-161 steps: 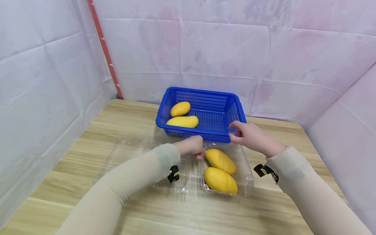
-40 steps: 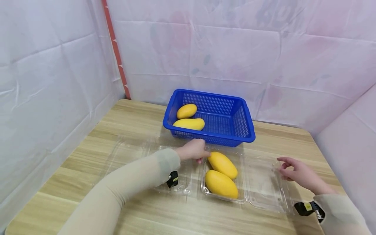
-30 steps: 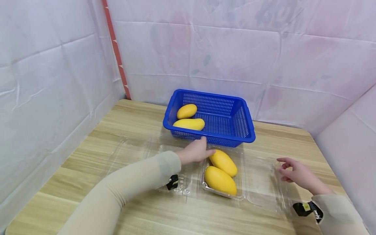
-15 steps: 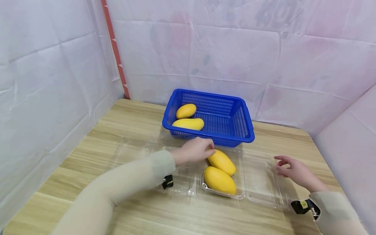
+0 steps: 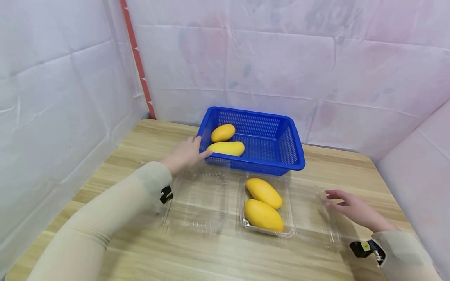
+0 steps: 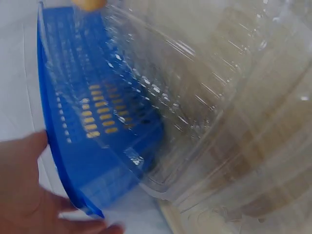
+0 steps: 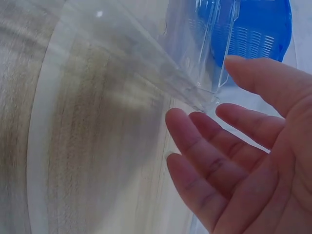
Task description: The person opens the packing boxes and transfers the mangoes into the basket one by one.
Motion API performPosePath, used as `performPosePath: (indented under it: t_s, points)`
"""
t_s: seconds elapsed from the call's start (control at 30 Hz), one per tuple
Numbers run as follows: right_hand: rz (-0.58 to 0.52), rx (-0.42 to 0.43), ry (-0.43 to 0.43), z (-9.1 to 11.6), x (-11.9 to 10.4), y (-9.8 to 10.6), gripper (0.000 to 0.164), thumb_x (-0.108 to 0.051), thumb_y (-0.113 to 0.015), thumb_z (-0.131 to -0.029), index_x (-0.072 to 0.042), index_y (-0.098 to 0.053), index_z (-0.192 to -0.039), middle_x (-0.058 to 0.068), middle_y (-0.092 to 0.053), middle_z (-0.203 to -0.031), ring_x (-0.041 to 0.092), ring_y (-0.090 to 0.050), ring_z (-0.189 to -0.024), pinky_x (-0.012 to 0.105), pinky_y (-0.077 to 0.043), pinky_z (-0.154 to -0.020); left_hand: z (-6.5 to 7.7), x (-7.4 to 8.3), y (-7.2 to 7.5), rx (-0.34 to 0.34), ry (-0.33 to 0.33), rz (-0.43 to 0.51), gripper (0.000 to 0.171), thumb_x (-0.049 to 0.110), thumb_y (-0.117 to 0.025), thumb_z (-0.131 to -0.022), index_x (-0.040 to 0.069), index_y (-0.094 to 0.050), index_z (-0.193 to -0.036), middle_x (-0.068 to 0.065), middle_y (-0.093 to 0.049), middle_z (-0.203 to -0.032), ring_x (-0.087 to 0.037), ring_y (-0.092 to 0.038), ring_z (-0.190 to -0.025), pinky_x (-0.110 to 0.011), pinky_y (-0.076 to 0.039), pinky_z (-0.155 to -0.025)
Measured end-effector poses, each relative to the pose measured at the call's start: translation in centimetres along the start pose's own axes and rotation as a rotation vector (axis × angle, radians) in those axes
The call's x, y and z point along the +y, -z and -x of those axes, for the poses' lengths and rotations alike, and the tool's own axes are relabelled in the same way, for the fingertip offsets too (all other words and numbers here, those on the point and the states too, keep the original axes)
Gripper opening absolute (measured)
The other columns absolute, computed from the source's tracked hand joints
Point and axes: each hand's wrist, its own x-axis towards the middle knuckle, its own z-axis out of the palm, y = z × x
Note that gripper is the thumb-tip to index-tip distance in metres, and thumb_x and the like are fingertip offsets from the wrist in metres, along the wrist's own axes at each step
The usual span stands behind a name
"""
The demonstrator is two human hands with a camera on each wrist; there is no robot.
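Note:
Two yellow mangoes [image 5: 263, 215] lie side by side in a clear plastic clamshell box [image 5: 286, 234], its lid [image 5: 311, 212] spread out to the right. My right hand [image 5: 355, 208] is at that lid's right edge with loosely bent fingers; whether they touch it I cannot tell. My left hand [image 5: 184, 155], fingers spread, is at the front left corner of a blue basket [image 5: 268, 160], close to its rim; contact is unclear. Two more mangoes [image 5: 225, 148] lie in the basket's left end. A second clear clamshell [image 5: 202, 203] sits under and beside my left wrist, partly hidden.
The wooden table [image 5: 225, 259] carries everything. White cloth walls [image 5: 267, 74] stand behind and at both sides, with a red strip [image 5: 138, 62] at the back left corner. The basket stands near the back wall.
My left hand has moved from beside the boxed mangoes leftward and back to the basket's corner. The left clamshell has shifted left. My right hand earlier moved right from the basket as the lid opened out.

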Motion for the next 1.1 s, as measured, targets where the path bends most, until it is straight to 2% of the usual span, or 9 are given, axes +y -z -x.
performPosePath:
  t_s: [0.07, 0.13, 0.23, 0.4, 0.5, 0.6, 0.7, 0.83, 1.1]
  points:
    - [0.008, -0.005, 0.01, 0.0, -0.2, -0.1, 0.046, -0.018, -0.061, -0.091, 0.01, -0.048, -0.125, 0.028, -0.057, -0.116, 0.039, -0.06, -0.095, 0.03, -0.049, -0.072, -0.2, -0.6, -0.2, -0.088, 0.021, 0.047, 0.091, 0.067, -0.034, -0.089, 0.005, -0.004, -0.15, -0.022, -0.02, -0.15, -0.039, -0.026, -0.134, -0.051, -0.024, -0.107]
    - [0.012, -0.011, 0.014, 0.0, -0.4, -0.1, 0.047, -0.018, -0.061, -0.091, 0.011, -0.048, -0.126, 0.029, -0.055, -0.118, 0.039, -0.06, -0.095, 0.029, -0.05, -0.073, -0.4, -1.0, -0.2, -0.14, 0.031, 0.091, 0.096, 0.072, -0.03, -0.086, 0.008, 0.004, -0.15, -0.02, -0.016, -0.152, -0.037, -0.023, -0.135, -0.05, -0.023, -0.107]
    - [-0.001, -0.013, 0.008, 0.1, -0.5, -0.1, 0.049, -0.017, -0.06, -0.091, 0.013, -0.045, -0.127, 0.033, -0.051, -0.121, 0.04, -0.06, -0.097, 0.028, -0.05, -0.072, -0.9, -1.1, -0.1, -0.141, 0.004, 0.105, 0.1, 0.074, -0.031, -0.084, 0.006, 0.002, -0.15, -0.02, -0.014, -0.152, -0.036, -0.02, -0.137, -0.05, -0.021, -0.108]
    - [-0.013, 0.012, -0.022, 0.4, -1.0, 0.1, 0.05, -0.018, -0.058, -0.093, 0.011, -0.042, -0.13, 0.032, -0.047, -0.127, 0.042, -0.056, -0.104, 0.025, -0.048, -0.072, -1.9, -1.0, 0.1, -0.09, -0.075, -0.043, 0.095, 0.07, -0.033, -0.087, 0.0, -0.011, -0.148, -0.019, -0.003, -0.154, -0.038, -0.014, -0.138, -0.054, -0.018, -0.107]
    - [-0.001, 0.037, -0.016, 0.4, -1.5, 0.3, 0.049, -0.02, -0.058, -0.093, 0.009, -0.043, -0.13, 0.029, -0.047, -0.128, 0.042, -0.054, -0.106, 0.024, -0.048, -0.074, -2.2, -1.1, 0.1, -0.129, -0.101, -0.08, 0.093, 0.069, -0.03, -0.089, 0.002, -0.006, -0.149, -0.015, 0.007, -0.155, -0.037, -0.012, -0.138, -0.054, -0.016, -0.108]
    - [0.012, 0.059, 0.009, 0.4, -2.2, 0.4, 0.049, -0.02, -0.058, -0.093, 0.007, -0.044, -0.131, 0.027, -0.047, -0.129, 0.041, -0.054, -0.108, 0.023, -0.049, -0.075, -2.2, -1.3, 0.0, -0.178, -0.115, -0.052, 0.091, 0.067, -0.027, -0.09, 0.005, 0.003, -0.149, -0.012, 0.013, -0.154, -0.036, -0.009, -0.139, -0.051, -0.014, -0.109]
    - [0.02, 0.081, 0.052, 0.3, -3.4, 0.5, 0.046, -0.017, -0.058, -0.093, 0.005, -0.046, -0.131, 0.025, -0.049, -0.128, 0.039, -0.054, -0.107, 0.024, -0.05, -0.076, -2.3, -1.3, 0.1, -0.195, -0.128, -0.021, 0.091, 0.065, -0.028, -0.091, 0.003, 0.008, -0.147, -0.013, 0.016, -0.153, -0.035, -0.007, -0.139, -0.049, -0.013, -0.11]
    - [0.049, 0.099, 0.107, 0.1, -5.6, 0.2, 0.041, -0.018, -0.058, -0.093, 0.002, -0.05, -0.129, 0.02, -0.054, -0.125, 0.035, -0.056, -0.104, 0.032, -0.051, -0.078, -2.5, -1.2, 0.6, -0.228, -0.115, 0.014, 0.094, 0.065, -0.032, -0.091, 0.003, 0.011, -0.146, -0.013, 0.018, -0.153, -0.035, -0.005, -0.139, -0.048, -0.012, -0.11]
    - [0.084, 0.031, 0.227, -1.0, -10.2, -1.2, 0.039, -0.021, -0.059, -0.093, -0.001, -0.054, -0.126, 0.012, -0.058, -0.122, 0.027, -0.059, -0.101, 0.044, -0.05, -0.078, -2.7, -1.0, 1.2, -0.304, -0.072, 0.084, 0.1, 0.068, -0.036, -0.088, 0.004, 0.014, -0.146, -0.012, 0.024, -0.151, -0.031, 0.005, -0.14, -0.048, -0.009, -0.111]
